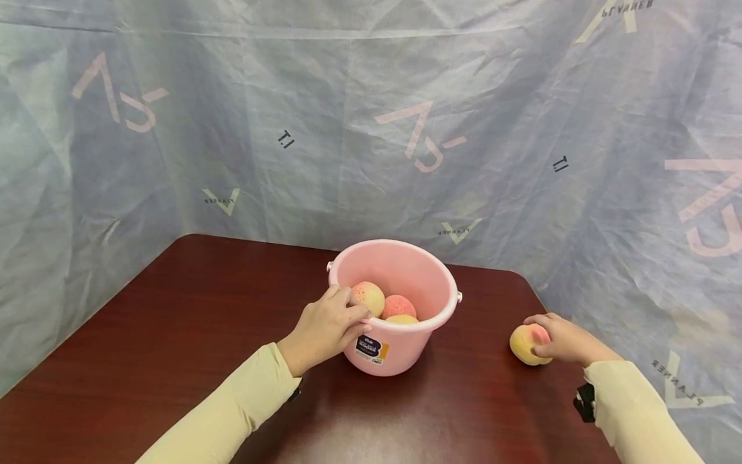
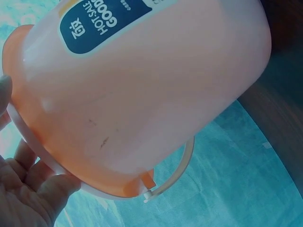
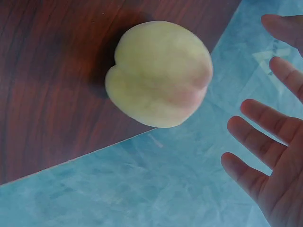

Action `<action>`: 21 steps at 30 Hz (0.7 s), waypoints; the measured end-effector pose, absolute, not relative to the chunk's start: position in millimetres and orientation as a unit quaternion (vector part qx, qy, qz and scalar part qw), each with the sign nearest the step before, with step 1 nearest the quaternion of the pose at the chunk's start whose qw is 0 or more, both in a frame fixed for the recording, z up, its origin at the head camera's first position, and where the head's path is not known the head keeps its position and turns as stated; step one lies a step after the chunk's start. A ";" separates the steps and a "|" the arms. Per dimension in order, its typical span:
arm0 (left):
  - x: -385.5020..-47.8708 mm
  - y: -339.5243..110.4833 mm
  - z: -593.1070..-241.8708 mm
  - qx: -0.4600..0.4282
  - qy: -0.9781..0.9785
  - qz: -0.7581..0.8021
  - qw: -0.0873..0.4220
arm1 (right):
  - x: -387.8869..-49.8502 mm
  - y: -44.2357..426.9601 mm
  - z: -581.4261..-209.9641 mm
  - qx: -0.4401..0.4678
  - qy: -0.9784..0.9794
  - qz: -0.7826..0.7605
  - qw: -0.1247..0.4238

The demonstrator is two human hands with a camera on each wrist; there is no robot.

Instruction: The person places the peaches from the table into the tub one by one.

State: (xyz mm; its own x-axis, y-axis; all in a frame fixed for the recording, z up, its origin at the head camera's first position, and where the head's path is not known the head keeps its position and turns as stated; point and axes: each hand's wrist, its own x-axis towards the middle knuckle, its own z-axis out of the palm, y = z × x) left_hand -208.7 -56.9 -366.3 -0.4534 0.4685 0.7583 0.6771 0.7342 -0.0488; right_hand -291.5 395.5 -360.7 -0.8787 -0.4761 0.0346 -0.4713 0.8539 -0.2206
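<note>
A pink plastic bucket (image 1: 406,351) stands in the middle of the table, with a dark label on its near side. My left hand (image 1: 324,325) grips its near left rim, and in the left wrist view the thumb and fingers lie on both sides of that rim. Inside are a yellow-pink peach (image 1: 370,299), a redder peach (image 1: 400,305) and a partly hidden yellow one (image 1: 402,319). On the right lies another yellow peach (image 1: 523,345) with a pink blush. My right hand (image 1: 565,338) is beside it; the right wrist view shows the fingers spread and apart from the peach (image 3: 158,73).
The dark red-brown table (image 1: 232,309) ends close to the right-hand peach. Grey printed cloth (image 1: 359,77) hangs behind and along both sides. The bucket's pale handle (image 2: 184,163) hangs down on its far side.
</note>
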 end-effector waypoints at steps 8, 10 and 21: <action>-208.3 -55.4 -366.4 -0.340 -0.842 -0.131 0.397 | -291.8 402.1 -377.9 -0.257 0.957 -0.131 -0.022; -208.8 -55.3 -366.0 -0.340 -0.841 -0.128 0.401 | -290.7 401.5 -379.5 -0.251 0.958 -0.135 -0.025; -208.1 -56.4 -366.3 -0.337 -0.842 -0.132 0.401 | -288.5 393.8 -379.0 -0.228 0.965 -0.126 -0.038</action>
State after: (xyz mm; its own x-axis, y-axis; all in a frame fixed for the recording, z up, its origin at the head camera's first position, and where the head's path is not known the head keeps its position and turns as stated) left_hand -208.1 -56.4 -366.3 -0.4523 0.4612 0.7634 0.6727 0.7384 -0.0476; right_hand -288.5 393.8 -379.0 -0.8935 -0.4295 0.1309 -0.4487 0.8649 -0.2251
